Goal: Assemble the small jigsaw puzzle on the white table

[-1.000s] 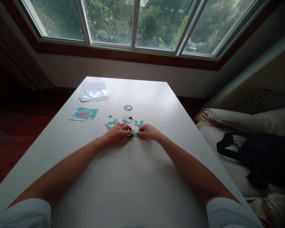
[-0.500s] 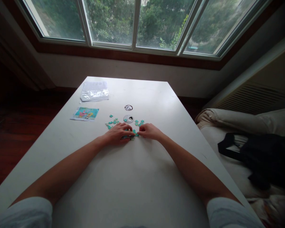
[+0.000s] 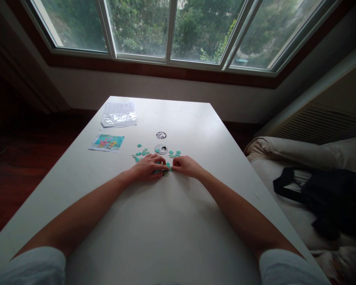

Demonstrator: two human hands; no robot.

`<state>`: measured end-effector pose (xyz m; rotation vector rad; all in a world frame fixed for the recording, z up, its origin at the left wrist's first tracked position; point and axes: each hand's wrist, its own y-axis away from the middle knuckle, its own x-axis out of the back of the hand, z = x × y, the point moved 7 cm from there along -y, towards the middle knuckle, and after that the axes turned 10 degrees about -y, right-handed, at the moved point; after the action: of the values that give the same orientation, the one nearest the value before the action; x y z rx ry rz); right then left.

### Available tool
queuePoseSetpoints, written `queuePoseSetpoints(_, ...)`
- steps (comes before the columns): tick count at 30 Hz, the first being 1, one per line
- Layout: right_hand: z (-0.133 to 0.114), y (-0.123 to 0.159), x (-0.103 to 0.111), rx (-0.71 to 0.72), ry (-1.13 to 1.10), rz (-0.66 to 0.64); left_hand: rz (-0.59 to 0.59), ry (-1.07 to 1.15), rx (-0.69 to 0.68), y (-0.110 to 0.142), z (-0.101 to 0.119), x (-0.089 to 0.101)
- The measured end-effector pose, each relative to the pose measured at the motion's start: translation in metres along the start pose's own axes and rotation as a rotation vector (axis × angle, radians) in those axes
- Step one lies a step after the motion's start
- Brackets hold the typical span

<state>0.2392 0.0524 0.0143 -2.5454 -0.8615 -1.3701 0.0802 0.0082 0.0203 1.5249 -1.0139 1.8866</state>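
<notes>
On the white table point(image 3: 166, 221), my left hand point(image 3: 148, 167) curls over a small group of joined jigsaw pieces, holding them with its fingertips; the palm hides most of them. My right hand point(image 3: 186, 166) is closed in a pinch at the right edge of the group, on a teal jigsaw piece point(image 3: 171, 169) that its fingers partly cover. The fingertips of both hands nearly meet there. Loose jigsaw pieces point(image 3: 141, 152) lie beyond my left hand, and further loose pieces point(image 3: 175, 154) lie just beyond my right.
A colourful cartoon picture sheet point(image 3: 108, 142) lies on the left, with a clear plastic bag and papers point(image 3: 119, 114) behind it. Two round dark-rimmed disc shapes point(image 3: 161, 135) are in the middle. A pale sofa point(image 3: 273, 162) bearing dark clothing point(image 3: 329, 194) stands to the right.
Both hands stay at the joined pieces, with only slight finger movement where they meet. The whole view shifts a little.
</notes>
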Motion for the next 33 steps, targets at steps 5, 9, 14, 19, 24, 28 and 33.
queuePoseSetpoints(5, -0.001, 0.000, -0.001, 0.001, 0.017, 0.003, -0.001, 0.004, 0.001, -0.001, -0.001, -0.001)
queuePoseSetpoints(9, 0.000, -0.001, 0.000, -0.005, -0.016, -0.008, -0.005, 0.003, -0.002, 0.000, -0.001, -0.001)
queuePoseSetpoints(14, 0.018, -0.006, 0.023, -0.077, -0.145, 0.159, -0.003, 0.007, -0.002, 0.000, 0.000, 0.000)
queuePoseSetpoints(19, 0.048, -0.007, 0.053, -0.108, -0.130, 0.409, 0.001, 0.013, -0.003, 0.000, 0.001, 0.002)
queuePoseSetpoints(24, 0.066, -0.011, 0.055, -0.100, -0.118, 0.354, 0.005, 0.033, -0.008, -0.001, 0.000, 0.004)
queuePoseSetpoints(28, 0.075, -0.012, 0.056, -0.094, -0.108, 0.307, 0.009, 0.034, -0.008, -0.001, 0.000, 0.005)
queuePoseSetpoints(33, 0.082, -0.013, 0.053, -0.041, -0.123, 0.300, 0.008, 0.029, 0.005, -0.002, 0.002, 0.006)
